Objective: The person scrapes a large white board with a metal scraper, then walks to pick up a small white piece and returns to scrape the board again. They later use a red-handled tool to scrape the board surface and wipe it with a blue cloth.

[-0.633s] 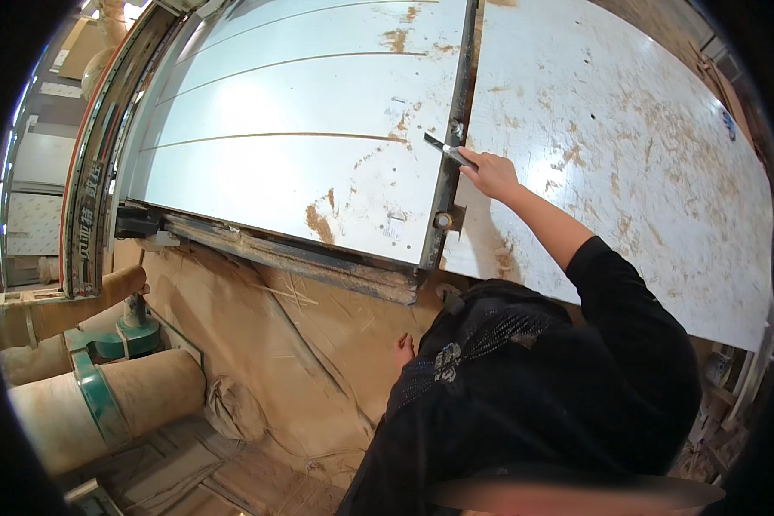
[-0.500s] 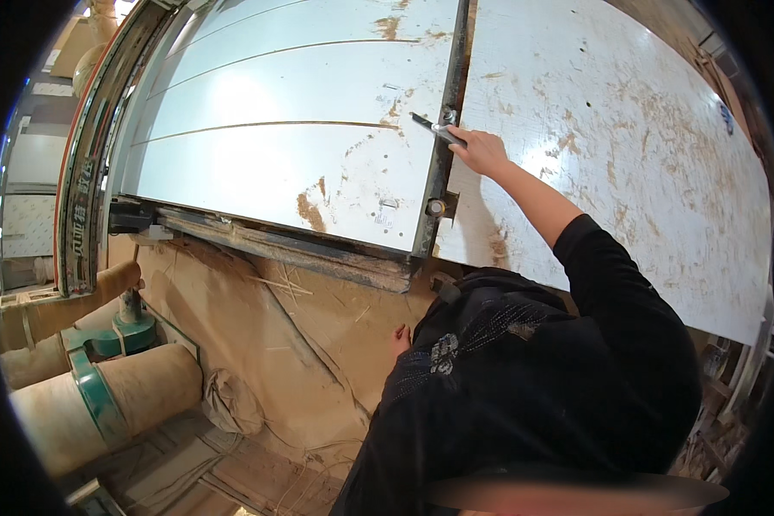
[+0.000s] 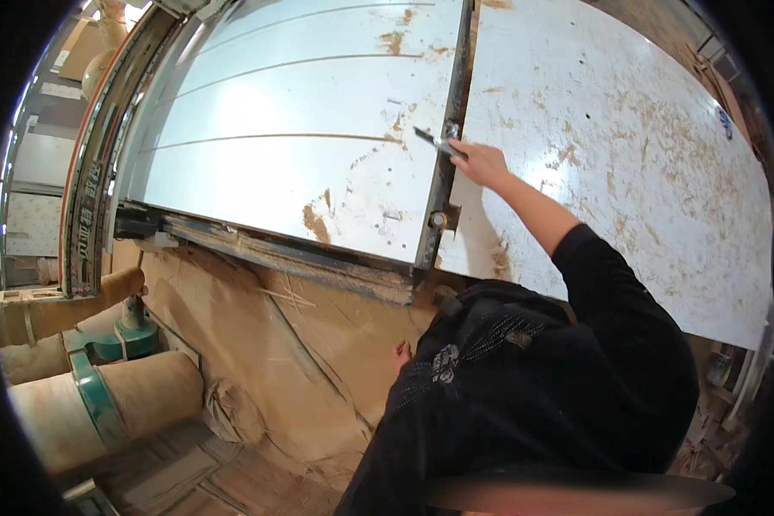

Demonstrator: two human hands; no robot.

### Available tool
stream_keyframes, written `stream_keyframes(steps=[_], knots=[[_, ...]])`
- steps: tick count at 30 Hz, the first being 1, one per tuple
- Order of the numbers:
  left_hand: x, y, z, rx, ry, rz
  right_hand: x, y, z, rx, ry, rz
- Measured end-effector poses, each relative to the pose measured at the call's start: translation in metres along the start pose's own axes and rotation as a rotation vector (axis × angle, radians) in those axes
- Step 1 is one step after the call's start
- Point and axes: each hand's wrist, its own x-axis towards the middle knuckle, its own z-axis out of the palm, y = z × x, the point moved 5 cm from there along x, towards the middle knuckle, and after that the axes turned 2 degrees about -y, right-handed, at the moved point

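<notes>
My right hand is closed round a utility knife, a slim silvery tool with a dark flat end pointing left. It hovers by the dark metal rail between two large white panels. The knife's end lies over the right edge of the left panel, which has straight brown grooves and dusty smears. Under my forearm is the right panel, scuffed with brown dust. My left hand hangs low beside my body, fingers curled, with nothing seen in it; my black top hides most of it.
A machine beam with a red edge runs along the left. Below it are wide dusty hoses with a green clamp. Sawdust and thin offcuts cover the floor. A small blue item sits at the right panel's far edge.
The whole view has shifted a little, so the panels sit slightly lower. My right hand keeps its grip on the utility knife near the rail; the left hand stays low.
</notes>
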Motion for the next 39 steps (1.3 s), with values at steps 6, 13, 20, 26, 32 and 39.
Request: stream_keyframes(steps=[6, 13, 20, 26, 32, 39], knots=[[0.009, -0.030, -0.004, -0.109, 0.081, 0.077, -0.014, -0.020, 0.000, -0.005, 0.003, -0.018], [0.007, -0.018, 0.003, -0.090, 0.073, 0.065, -0.014, -0.020, -0.005, 0.012, -0.066, 0.072], [0.012, -0.042, -0.005, -0.161, 0.102, 0.091, 0.010, -0.006, 0.000, 0.016, -0.088, 0.087], [0.007, -0.051, -0.006, -0.115, 0.042, 0.017, 0.009, -0.001, -0.002, 0.007, -0.073, 0.118], [0.001, 0.005, -0.006, -0.196, 0.070, -0.018, 0.020, 0.023, -0.008, 0.027, -0.014, 0.130], [-0.006, -0.033, 0.007, -0.057, 0.038, -0.065, -0.025, -0.009, -0.002, -0.005, -0.104, 0.012]])
